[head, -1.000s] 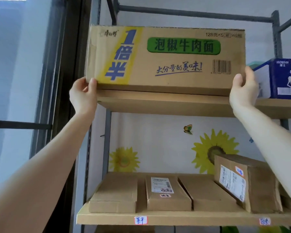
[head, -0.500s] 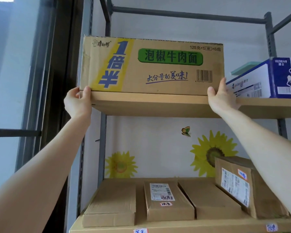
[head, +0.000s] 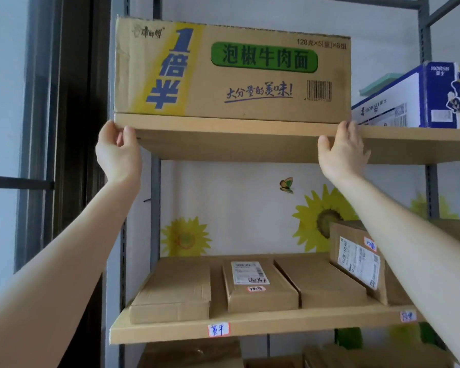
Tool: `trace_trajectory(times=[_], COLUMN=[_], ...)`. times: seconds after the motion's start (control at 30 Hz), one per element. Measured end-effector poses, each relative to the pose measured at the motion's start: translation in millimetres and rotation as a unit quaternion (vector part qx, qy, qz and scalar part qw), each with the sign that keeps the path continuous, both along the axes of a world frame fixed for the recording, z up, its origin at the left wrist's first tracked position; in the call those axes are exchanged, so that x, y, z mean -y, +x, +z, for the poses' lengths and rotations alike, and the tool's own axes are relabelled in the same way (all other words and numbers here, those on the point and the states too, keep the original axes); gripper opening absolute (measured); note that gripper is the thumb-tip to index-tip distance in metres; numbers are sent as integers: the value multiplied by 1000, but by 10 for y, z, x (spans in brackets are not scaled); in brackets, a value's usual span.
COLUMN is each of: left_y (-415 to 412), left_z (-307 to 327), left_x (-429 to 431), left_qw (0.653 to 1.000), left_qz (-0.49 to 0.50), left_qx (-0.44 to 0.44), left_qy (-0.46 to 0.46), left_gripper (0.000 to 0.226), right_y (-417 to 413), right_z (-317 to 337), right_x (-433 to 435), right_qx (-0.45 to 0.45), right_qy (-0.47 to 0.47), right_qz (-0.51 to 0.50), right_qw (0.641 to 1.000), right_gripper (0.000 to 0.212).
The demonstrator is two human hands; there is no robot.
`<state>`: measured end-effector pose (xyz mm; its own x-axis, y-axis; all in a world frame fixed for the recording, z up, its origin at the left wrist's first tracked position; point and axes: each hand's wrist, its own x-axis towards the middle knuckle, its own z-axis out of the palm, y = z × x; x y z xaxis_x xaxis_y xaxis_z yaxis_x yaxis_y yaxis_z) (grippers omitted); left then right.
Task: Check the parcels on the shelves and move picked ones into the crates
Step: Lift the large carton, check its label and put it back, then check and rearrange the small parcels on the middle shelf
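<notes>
Your carton sits flat on the upper shelf, at 12 o'clock in your view. It is tan cardboard with a slanted yellow band of blue characters, a green label, and a barcode at its 4 o'clock. Your left hand, at the carton's 7 o'clock corner, curls thumb and fingers round the shelf's end. Your right hand, at the 5 o'clock corner, reaches it with its fingertips; whether it grips, I cannot tell.

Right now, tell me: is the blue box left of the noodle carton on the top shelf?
No, the blue box stands to the right of the noodle carton.
</notes>
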<state>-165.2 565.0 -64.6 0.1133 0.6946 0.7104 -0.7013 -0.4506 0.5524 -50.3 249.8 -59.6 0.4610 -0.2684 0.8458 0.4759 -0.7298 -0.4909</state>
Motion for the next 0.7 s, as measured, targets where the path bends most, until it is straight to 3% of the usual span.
trace_trajectory(times=[0.1, 0.2, 0.33, 0.43, 0.53, 0.6, 0.7], left_y=[-97, -222, -338, -344, -328, -349, -405], left_z=[-431, -1008, -1804, -2206, -2340, -2350, -2339], left_x=[109, 137, 63, -12, -3, 27, 98], left_qw=[999, 993, 954, 889, 829, 834, 891], left_qz=[-13, -9, 47, 145, 192, 192, 180], left_qx=[-44, -116, -294, -423, -510, -500, -405], left_qy=[-1, 21, 43, 92, 129, 134, 100], left_gripper=[40, 28, 34, 42, 48, 47, 36], right_y=[-179, -415, -659, -732, -743, -749, -817], right_z=[-419, -1059, -1835, -2071, -2197, -2270, -2325], right_x=[-201, -530, -981, -1316, -1545, -1593, -1578], right_qx=[11, -27, -136, -159, -213, -228, -186], right_qy=[97, 98, -62, -227, -365, -370, -240], right_qz=[161, 282, 328, 267, 224, 220, 259], right_qw=[982, 954, 933, 923, 878, 873, 917], right_gripper=[50, 39, 30, 41, 49, 48, 42])
